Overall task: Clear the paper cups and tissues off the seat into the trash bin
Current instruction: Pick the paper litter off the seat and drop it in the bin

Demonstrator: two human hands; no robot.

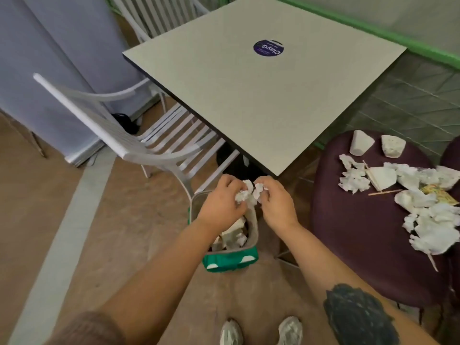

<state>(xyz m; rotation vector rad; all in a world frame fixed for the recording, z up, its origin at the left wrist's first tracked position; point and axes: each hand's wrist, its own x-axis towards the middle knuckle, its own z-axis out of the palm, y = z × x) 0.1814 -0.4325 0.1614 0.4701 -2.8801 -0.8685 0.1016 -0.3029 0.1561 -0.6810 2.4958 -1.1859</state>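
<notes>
My left hand [220, 202] and my right hand [276, 201] meet over the trash bin [254, 227], both gripping crumpled white tissue [249, 194]. The bin stands on the floor, green at its base, with crushed paper inside. To the right, a dark purple seat [361, 235] carries two upturned paper cups [361, 142], a flattened cup [380, 178], several crumpled tissues [433, 230] and wooden sticks [384, 192].
A beige table [261, 95] with a round purple sticker [268, 48] stands ahead. A white slatted chair [159, 143] sits to its left, close to the bin. My shoes [261, 331] show at the bottom edge. A grey cabinet fills the far left.
</notes>
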